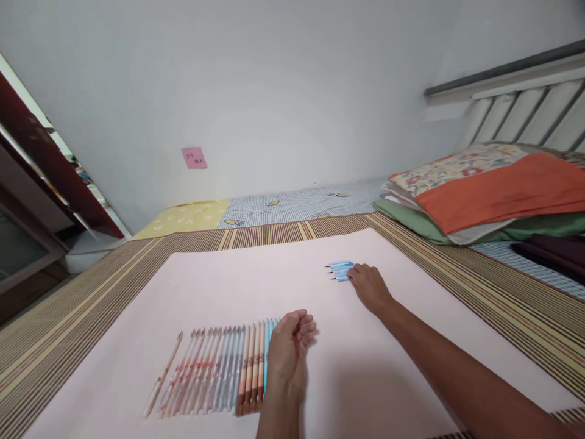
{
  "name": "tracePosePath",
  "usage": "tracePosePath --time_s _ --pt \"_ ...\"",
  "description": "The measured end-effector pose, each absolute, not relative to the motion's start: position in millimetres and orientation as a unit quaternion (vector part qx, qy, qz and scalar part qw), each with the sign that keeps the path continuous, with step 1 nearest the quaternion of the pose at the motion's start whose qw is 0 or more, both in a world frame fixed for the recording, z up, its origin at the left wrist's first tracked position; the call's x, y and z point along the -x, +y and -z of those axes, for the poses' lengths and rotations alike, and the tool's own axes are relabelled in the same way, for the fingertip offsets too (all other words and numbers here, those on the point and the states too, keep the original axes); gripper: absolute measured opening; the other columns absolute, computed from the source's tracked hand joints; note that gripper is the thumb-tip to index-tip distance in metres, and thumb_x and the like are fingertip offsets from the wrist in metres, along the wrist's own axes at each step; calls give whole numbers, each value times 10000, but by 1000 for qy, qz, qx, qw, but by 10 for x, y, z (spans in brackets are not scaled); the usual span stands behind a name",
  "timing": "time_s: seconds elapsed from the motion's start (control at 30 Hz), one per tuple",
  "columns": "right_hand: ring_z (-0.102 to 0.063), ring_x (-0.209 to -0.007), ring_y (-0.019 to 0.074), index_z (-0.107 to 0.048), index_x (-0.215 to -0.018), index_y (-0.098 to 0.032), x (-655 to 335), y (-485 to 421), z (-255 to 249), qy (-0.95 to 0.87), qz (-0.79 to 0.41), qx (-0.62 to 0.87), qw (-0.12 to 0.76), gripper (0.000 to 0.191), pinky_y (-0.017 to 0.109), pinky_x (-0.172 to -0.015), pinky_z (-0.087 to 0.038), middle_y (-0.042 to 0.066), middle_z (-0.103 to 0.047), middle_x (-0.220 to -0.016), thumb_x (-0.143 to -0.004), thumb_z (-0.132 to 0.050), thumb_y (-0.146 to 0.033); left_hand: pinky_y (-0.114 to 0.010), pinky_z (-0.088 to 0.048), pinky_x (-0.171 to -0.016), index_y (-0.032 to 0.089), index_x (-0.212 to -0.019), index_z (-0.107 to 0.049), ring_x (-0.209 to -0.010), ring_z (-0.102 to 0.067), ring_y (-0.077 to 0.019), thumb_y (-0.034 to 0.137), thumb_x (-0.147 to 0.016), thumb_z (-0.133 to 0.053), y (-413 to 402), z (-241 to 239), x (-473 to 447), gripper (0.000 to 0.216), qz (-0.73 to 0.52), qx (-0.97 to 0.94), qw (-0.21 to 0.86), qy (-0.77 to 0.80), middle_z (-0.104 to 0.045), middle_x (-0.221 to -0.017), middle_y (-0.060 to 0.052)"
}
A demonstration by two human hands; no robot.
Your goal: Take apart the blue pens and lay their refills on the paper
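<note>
Left hand (pixel 290 347) loosely open beside the pen row (pixel 249 366), right hand (pixel 369 285) pinches likely light, stiff blue pens (pixel 340 272) by their ends.

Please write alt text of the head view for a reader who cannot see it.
A person's right hand touches blue pens on a pale pink sheet, while the left hand is at the right end of a row of pens. The sheet lies on a striped mat before a wall with a pink note.

There are two hands (pixel 287 347) (pixel 369 285), four peach-and-brown pens (pixel 249 363), at least three blue pens (pixel 340 271), one pink note (pixel 194 158).
</note>
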State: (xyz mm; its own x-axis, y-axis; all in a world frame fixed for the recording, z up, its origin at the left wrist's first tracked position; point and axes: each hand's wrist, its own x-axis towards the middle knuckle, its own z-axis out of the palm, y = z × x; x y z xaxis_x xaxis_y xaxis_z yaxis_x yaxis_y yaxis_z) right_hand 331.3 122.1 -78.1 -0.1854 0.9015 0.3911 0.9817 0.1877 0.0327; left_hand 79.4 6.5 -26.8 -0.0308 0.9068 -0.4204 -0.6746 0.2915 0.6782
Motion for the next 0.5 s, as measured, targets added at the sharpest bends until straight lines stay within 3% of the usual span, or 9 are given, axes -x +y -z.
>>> tracePosePath --time_s 0.3,0.5 --pt "-562 -955 245 -638 -1028 -172 -3337 1108 762 -752 117 622 183 219 362 -809 -355 102 -660 -1040 -930 -461 -85 -178 -510 -504 84 -822 -697 -574 -668 -114 146 -830 -658 57 253 -793 74 -582 -135 680 424 -735 -748 -101" --pt "-599 -1029 248 -634 -1056 -213 -3301 409 600 -741 59 588 319 214 393 -897 -444 87 -665 -1099 -970 -438 -201 -194 -505 -524 93 -812 -698 -593 -660 -119 192 -736 -739 75 285 -779 131 -588 -155 675 419 -727 -766 -93"
